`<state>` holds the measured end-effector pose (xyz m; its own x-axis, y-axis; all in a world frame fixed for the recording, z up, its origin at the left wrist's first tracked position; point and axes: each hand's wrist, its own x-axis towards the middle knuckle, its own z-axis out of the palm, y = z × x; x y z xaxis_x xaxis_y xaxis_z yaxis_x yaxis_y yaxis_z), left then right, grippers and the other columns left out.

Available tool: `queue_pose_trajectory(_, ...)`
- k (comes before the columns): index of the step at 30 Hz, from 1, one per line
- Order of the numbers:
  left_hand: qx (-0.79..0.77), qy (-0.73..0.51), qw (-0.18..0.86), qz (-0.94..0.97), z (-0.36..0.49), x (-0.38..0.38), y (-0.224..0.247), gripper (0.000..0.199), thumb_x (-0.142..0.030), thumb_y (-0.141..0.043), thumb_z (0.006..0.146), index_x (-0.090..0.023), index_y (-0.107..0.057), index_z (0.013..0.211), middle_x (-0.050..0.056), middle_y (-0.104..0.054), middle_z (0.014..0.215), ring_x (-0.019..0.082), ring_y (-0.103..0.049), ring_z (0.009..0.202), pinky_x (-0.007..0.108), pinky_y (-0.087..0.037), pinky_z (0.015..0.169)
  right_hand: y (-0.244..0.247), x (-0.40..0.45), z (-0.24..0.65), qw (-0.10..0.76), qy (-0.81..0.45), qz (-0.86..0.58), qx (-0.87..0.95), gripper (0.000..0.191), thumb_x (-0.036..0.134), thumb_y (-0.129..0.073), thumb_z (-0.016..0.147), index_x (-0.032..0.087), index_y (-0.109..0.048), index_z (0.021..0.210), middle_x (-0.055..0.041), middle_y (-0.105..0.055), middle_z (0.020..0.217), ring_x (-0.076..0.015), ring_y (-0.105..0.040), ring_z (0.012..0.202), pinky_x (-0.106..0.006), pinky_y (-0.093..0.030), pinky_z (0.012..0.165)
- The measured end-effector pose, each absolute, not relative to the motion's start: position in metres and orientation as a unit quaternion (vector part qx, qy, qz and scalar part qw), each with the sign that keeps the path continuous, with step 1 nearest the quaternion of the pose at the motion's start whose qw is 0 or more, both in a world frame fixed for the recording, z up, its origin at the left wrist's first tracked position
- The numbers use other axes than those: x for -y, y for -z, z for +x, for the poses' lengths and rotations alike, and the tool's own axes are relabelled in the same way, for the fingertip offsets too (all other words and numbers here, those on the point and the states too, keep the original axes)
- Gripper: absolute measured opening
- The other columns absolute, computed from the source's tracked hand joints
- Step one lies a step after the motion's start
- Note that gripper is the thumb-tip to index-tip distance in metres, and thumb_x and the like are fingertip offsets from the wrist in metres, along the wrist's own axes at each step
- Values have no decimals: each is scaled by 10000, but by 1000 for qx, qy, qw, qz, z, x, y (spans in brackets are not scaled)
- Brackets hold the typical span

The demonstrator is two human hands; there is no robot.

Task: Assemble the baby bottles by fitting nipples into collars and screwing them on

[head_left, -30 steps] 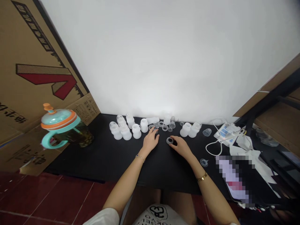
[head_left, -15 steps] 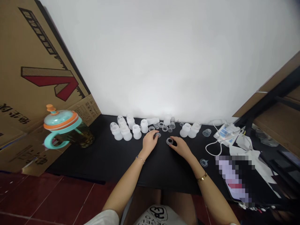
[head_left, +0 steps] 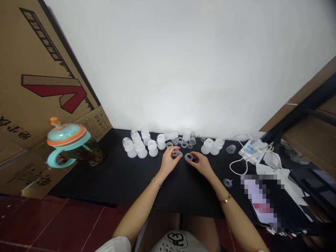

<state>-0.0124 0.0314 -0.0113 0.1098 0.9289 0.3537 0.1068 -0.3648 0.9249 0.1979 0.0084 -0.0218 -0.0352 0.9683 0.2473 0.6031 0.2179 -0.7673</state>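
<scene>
Between the fingertips of my left hand (head_left: 169, 160) is a clear bottle nipple (head_left: 179, 153). My right hand (head_left: 201, 163) pinches a translucent screw ring (head_left: 188, 157) by its right edge, tilted so that its hole shows. The two parts are close together but apart, over the black table. Just beyond my hands lie more loose rings (head_left: 184, 144) and a small clear cap (head_left: 192, 140). White open-necked bottles (head_left: 152, 148) stand to the left, some others there topped with clear caps (head_left: 140, 148). Two more bottles (head_left: 207, 146) stand right of the loose parts.
A teal and orange lidded jug (head_left: 70, 143) stands at the left by a large cardboard box (head_left: 44, 87). On the right are a clear cap (head_left: 231, 149), another nipple (head_left: 228, 182), a white cabled device (head_left: 253, 150), papers and a pixelated phone-like item (head_left: 259, 203). A white wall rises behind.
My left hand has lifted the nipple and turned it up, bringing it slightly right. The ring in my right hand has come up a little and tilted.
</scene>
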Motion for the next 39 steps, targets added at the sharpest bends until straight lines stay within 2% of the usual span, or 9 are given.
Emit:
queue_pose_trajectory(5,-395,-542,460,582,-9,-33,16,594,-223,-828,719,-223,-592,1264,58,-663,1039,173,-711,896,319,-598,828,16,-7,194,438,-291,-571,630,365,368,-765,735,224,-662,1053,-65,-743,1037,-236,-708,847,-314,-539,639)
queue_pose_trajectory(7,-392,-545,487,559,-8,-34,17,576,-222,-845,699,-197,-610,1224,74,-695,1033,192,-716,937,355,-592,887,15,-7,193,459,-316,-563,611,384,382,-778,729,227,-648,1055,-64,-740,1046,-234,-712,851,-316,-540,657)
queue_pose_trajectory(11,-386,-532,534,532,-8,-35,16,423,-248,-861,682,-155,-683,1054,124,-730,1084,244,-714,1033,429,-561,986,16,-7,193,484,-358,-548,580,405,376,-799,719,227,-651,1064,-64,-729,1078,-219,-698,843,-327,-546,708)
queue_pose_trajectory(18,-351,-530,585,504,-11,-35,13,562,-275,-858,708,-186,-619,1209,110,-750,1087,251,-711,1079,449,-540,1022,10,-6,190,495,-437,-515,546,457,404,-804,711,218,-668,1105,-72,-706,1100,-194,-649,784,-292,-530,607)
queue_pose_trajectory(22,-351,-520,614,479,-12,-37,12,542,-273,-876,678,-163,-651,1159,123,-740,1128,237,-730,1003,446,-550,1002,5,-3,188,494,-447,-512,542,480,415,-810,705,215,-670,1119,-74,-706,1101,-185,-639,763,-276,-520,566)
queue_pose_trajectory(28,-362,-503,640,455,-13,-37,7,523,-267,-883,667,-143,-692,1138,138,-739,1157,256,-696,1114,428,-528,1036,4,-2,187,494,-444,-512,545,479,445,-806,702,216,-660,1096,-70,-713,1074,-186,-634,756,-278,-523,559)
queue_pose_trajectory(33,-353,-498,656,444,-14,-34,5,561,-296,-885,681,-151,-670,1178,139,-758,1112,263,-707,1093,439,-527,1024,5,-3,187,498,-445,-513,540,487,470,-797,700,218,-659,1094,-79,-706,1098,-205,-646,798,-280,-531,555)
queue_pose_trajectory(39,-348,-513,661,423,-13,-36,9,555,-289,-906,645,-155,-691,1138,135,-740,1167,259,-703,1091,430,-544,1003,6,-4,188,514,-455,-505,523,480,436,-817,684,211,-666,1080,-80,-707,1096,-190,-647,774,-265,-520,538)
